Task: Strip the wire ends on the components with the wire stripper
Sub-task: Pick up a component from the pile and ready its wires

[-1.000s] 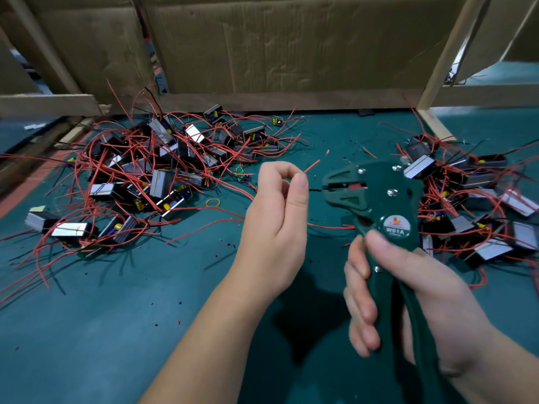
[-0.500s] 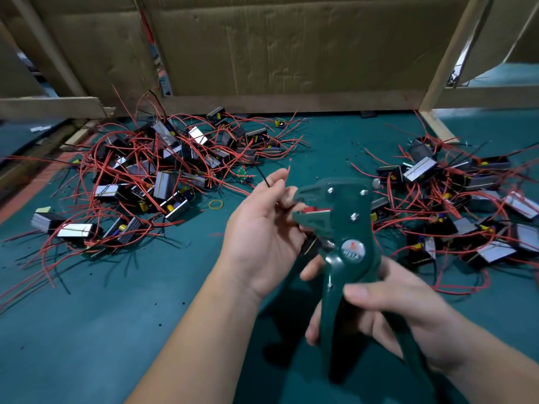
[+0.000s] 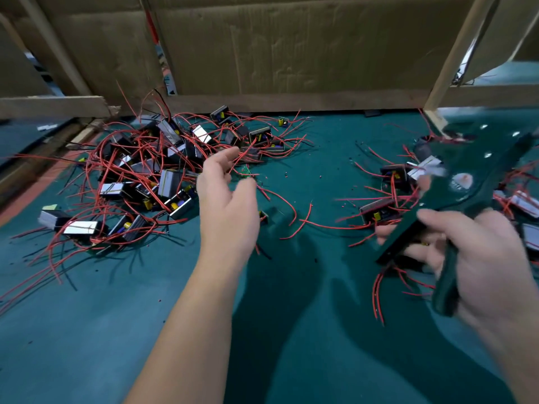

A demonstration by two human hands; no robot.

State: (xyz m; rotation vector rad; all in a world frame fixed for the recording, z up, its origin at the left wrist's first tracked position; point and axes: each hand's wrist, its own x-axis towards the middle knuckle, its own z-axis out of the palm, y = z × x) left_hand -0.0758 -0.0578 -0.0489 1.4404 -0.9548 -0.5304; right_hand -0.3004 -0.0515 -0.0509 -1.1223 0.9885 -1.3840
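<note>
Since the earlier frame the hands are no longer meeting at the middle. The left hand (image 3: 230,199) is now reaching out toward the left heap (image 3: 145,176) of boxed components, and the right hand (image 3: 478,258) is swinging the green wire stripper (image 3: 466,182) away to the right, over the right heap (image 3: 390,182). The left grip is released, fingers spread and loosely bent, holding nothing, its fingertips hovering just beside that heap's near edge. The right grip is grasping the stripper by its handles, the thumb lying across the upper one. The tool is badly blurred, so its head is probably pointing up and right, and I cannot tell how its jaws are standing. Stripper and right hand are covering much of the right heap. One small component (image 3: 264,217) is peeking out from behind the left hand, and red wires (image 3: 332,226) are trailing across the teal surface (image 3: 116,330) between the heaps. A small green circuit board (image 3: 246,172) is lying near the left fingers. Cardboard sheets (image 3: 291,53) and a wooden frame (image 3: 449,62) are standing behind everything.
</note>
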